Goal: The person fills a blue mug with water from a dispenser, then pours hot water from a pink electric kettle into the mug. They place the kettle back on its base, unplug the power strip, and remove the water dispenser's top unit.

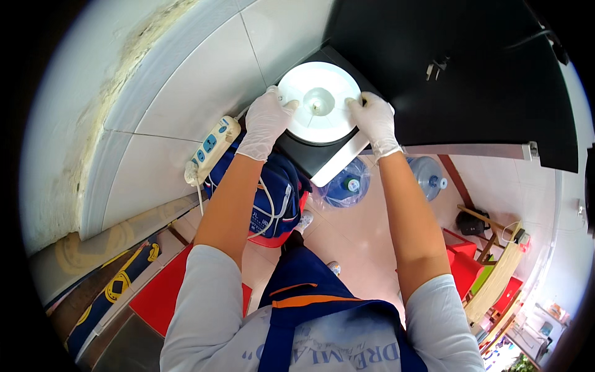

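Observation:
Both hands wear thin white gloves and hold opposite sides of a round white plastic seat (297,123) with a central well, on top of a black and white water dispenser (304,156). My left hand (269,116) grips its left rim, thumb on top. My right hand (373,116) grips the right rim, its thumb also on the upper face. A small pale probe stands in the middle of the well. The fingers under the rim are hidden.
A white power strip (216,144) hangs by the tiled wall, above a blue bag (279,209) on a red seat. Large blue water bottles (334,193) (420,174) stand on the floor. A black panel (465,93) rises at right, with red chairs (465,269) farther off.

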`<state>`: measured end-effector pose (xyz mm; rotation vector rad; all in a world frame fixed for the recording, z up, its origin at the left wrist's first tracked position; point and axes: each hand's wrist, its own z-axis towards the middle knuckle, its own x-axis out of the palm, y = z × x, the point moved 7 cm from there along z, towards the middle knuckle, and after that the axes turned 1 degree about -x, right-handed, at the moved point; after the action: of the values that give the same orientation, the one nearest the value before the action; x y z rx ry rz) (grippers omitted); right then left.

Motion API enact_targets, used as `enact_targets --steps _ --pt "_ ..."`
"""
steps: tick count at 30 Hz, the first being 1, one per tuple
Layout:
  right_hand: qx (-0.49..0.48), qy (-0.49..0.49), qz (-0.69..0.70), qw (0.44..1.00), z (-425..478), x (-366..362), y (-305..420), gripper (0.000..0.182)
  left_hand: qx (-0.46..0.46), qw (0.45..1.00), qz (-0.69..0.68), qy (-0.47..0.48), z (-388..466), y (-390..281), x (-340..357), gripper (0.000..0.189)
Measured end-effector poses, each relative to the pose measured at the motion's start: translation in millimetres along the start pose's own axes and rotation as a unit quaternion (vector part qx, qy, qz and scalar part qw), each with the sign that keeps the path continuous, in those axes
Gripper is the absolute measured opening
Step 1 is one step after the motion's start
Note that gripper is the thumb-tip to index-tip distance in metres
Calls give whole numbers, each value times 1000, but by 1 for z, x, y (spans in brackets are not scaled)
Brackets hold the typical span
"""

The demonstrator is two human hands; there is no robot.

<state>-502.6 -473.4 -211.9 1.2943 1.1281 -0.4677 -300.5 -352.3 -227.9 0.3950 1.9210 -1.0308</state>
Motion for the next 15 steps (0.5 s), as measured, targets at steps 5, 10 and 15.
enact_targets --steps 5,10,15 --pt "13 41 -35 998 12 -2 3 46 4 998 -58 -25 -2 8 7 53" --pt "33 28 17 999 3 -9 1 48 75 994 -40 -61 13 -10 -28 50" --pt "34 -56 115 991 -24 -48 24 48 88 988 -78 -102 -6 -26 -62 47"
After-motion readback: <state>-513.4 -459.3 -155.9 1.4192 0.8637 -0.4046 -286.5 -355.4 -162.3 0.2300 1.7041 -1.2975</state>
